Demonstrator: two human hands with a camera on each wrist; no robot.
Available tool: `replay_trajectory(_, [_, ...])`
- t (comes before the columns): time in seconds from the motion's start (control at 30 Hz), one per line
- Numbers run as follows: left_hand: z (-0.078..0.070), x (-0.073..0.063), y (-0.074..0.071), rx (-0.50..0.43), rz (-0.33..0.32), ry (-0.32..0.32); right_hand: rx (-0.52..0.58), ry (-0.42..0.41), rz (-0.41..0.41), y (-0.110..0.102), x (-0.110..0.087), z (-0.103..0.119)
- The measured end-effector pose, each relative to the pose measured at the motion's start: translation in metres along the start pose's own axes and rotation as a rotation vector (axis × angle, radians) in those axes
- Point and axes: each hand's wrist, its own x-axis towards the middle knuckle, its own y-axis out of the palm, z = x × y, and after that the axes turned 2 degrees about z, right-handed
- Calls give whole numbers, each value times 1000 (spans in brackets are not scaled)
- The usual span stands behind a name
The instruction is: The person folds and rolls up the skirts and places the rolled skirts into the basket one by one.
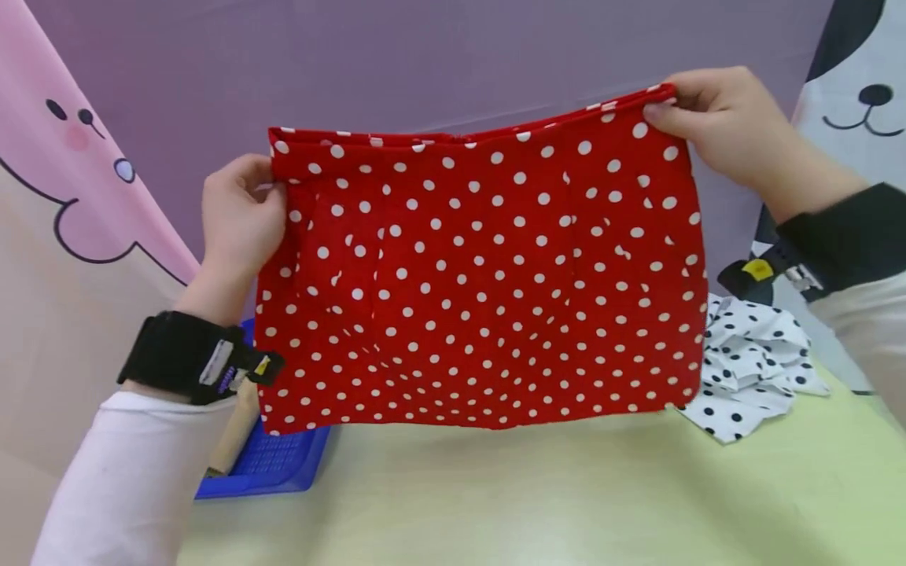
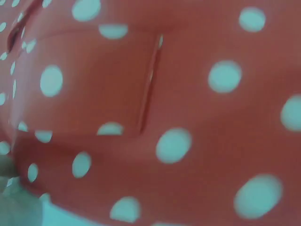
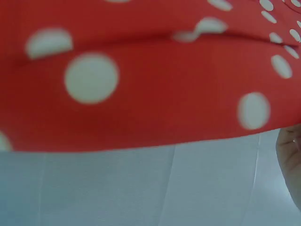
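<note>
A red skirt (image 1: 481, 275) with white polka dots hangs spread out above the table in the head view. My left hand (image 1: 244, 208) pinches its upper left edge, just under the waistband. At the upper right corner my right hand (image 1: 736, 126) grips the waistband, thumb in front. The right side is held higher, so the waistband slopes. Red dotted fabric (image 2: 197, 108) fills most of the left wrist view, where a stitched pocket-like panel shows. In the right wrist view the skirt's side (image 3: 164, 103) crosses the upper part, with part of the right hand (image 3: 290, 162) at the right edge.
On the left, partly behind the skirt, a blue basket (image 1: 300, 468) holds a beige item (image 1: 237, 428). A crumpled white cloth with black dots (image 1: 760, 362) lies at the right of the pale table (image 1: 495, 495). A purple curtain (image 1: 425, 63) hangs behind.
</note>
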Motion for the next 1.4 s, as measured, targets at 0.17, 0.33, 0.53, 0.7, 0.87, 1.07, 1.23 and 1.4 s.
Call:
replay_trajectory(0.17, [8, 9, 10, 78, 232, -63, -89, 191, 175, 10, 10, -17])
replay_trajectory(0.33, [43, 10, 60, 144, 325, -102, -235, 310, 306, 57, 8, -56])
replay_trajectory(0.53, [84, -6, 121, 231, 360, -139, -207, 350, 328, 111, -10, -104])
replay_trajectory(0.7, [108, -17, 157, 310, 256, -153, -28, 421, 325, 143, -26, -138])
replay_trajectory(0.87, [131, -34, 183, 231, 181, -215, 42, 456, 324, 171, -42, -161])
replay_trajectory(1.07, [155, -48, 208, 93, 198, -193, 4, 483, 409, 192, -54, -172])
replay_trajectory(1.23, [172, -59, 223, 59, 313, -125, 64, 486, 530, 203, -64, -181])
replay_trajectory(1.4, [177, -70, 231, 25, 498, -180, 105, 511, 607, 208, -72, -187])
